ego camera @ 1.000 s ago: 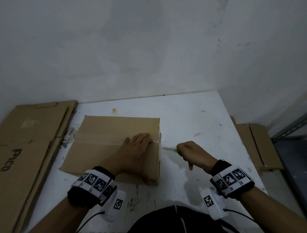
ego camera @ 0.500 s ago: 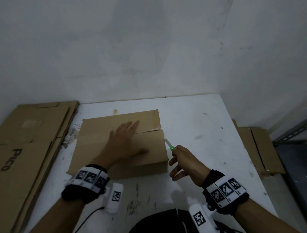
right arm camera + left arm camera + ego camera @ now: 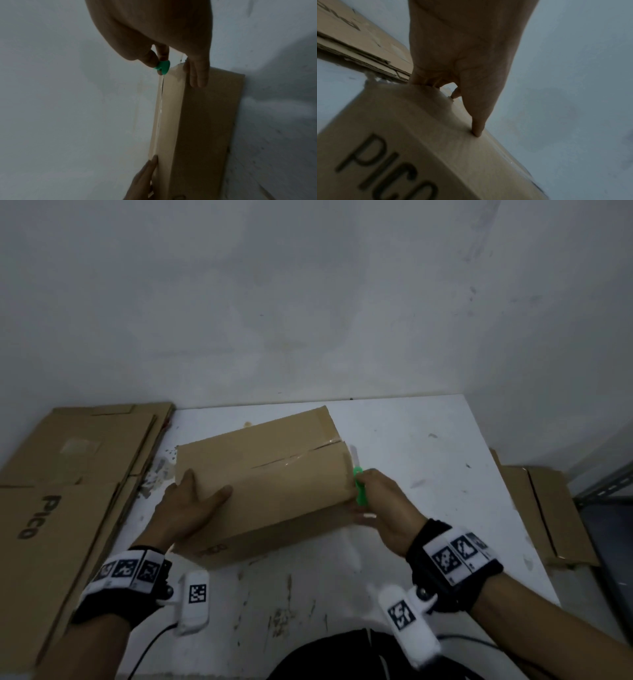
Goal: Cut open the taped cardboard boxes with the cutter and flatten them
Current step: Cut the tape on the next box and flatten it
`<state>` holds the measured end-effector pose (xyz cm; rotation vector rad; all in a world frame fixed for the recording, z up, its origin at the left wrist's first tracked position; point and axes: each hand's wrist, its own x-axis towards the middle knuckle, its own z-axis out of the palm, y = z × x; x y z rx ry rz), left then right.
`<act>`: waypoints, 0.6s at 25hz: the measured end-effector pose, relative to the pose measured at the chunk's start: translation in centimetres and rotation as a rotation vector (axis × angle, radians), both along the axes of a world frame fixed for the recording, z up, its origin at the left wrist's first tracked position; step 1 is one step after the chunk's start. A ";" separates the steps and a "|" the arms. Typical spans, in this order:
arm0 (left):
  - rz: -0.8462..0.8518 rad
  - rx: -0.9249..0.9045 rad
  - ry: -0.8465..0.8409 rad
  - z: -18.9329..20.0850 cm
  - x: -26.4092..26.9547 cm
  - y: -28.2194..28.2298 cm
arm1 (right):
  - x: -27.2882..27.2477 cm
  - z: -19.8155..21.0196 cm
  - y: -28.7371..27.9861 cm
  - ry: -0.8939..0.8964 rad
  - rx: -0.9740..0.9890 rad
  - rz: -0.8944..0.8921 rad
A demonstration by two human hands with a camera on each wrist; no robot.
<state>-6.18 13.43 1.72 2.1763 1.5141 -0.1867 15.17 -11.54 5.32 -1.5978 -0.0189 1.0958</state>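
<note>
The cardboard box [image 3: 270,484] sits tilted between the two hands, one lower edge down near the white desk [image 3: 428,474] and the taped top face turned up toward the head camera. A strip of clear tape [image 3: 308,453] runs along the top seam, which shows a dark slit toward the right end. The left hand [image 3: 186,515] grips the box's left end: its thumb lies across the top face and its fingers [image 3: 456,93] curl round the far corner, above the printed side panel. The right hand [image 3: 383,508] holds the green cutter [image 3: 359,487], pinched between thumb and forefinger [image 3: 163,54], its pale blade pointing up beside the box's right edge. The other right-hand fingers [image 3: 197,75] lie straight against the box's end face, just beside the cutter. In the right wrist view the tape glints along the seam running away from the cutter toward the left hand [image 3: 144,180]. A stack of flattened cardboard [image 3: 61,481] lies left of the left hand, off the desk edge. More flat cardboard [image 3: 548,515] lies beyond the right hand, past the desk's right side.
</note>
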 end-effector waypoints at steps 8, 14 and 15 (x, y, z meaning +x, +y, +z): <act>-0.191 -0.126 -0.232 3.5 2.5 -4.7 | -0.3 -1.2 0.4 -0.216 0.048 -0.086; -0.366 0.010 -0.284 3.6 3.6 -4.7 | -0.9 -1.7 -3.4 -0.242 -0.013 -0.077; -0.382 0.062 -0.238 3.1 3.9 -4.3 | -0.9 -1.3 -3.6 -0.186 -0.014 -0.039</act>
